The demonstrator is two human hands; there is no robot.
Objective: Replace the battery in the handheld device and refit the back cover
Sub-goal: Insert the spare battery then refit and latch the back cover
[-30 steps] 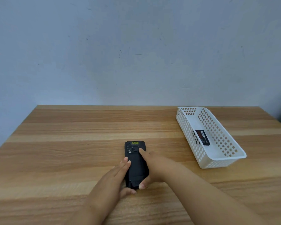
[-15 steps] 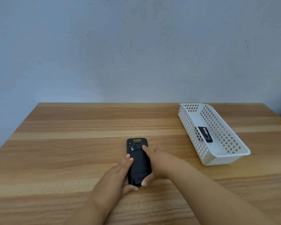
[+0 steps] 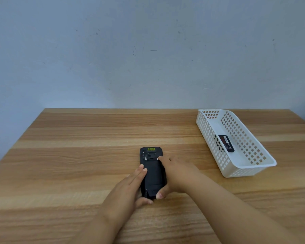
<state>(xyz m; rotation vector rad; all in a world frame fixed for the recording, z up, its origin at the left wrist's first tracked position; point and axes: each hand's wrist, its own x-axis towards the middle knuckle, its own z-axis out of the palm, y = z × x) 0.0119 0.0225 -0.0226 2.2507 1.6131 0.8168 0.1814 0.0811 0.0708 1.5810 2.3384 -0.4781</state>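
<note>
A black handheld device [image 3: 152,175] lies face down on the wooden table [image 3: 77,155], back cover in place, a yellow label at its far end. My left hand [image 3: 127,192] rests its straight fingers along the device's left side, with the thumb at the near end. My right hand [image 3: 180,175] lies against the right side. Its index fingertip touches the small silver latch at the cover's upper right, and its thumb sits at the near right corner. A black battery [image 3: 225,143] with a red label lies in the white basket [image 3: 250,170].
The perforated white basket stands at the table's right side, angled away from me. A pale wall rises behind the table's far edge. Bare wood surrounds the device on the left and front.
My right index fingertip has slid from the middle of the cover's upper part to the right-hand latch. The left hand and the device have stayed put.
</note>
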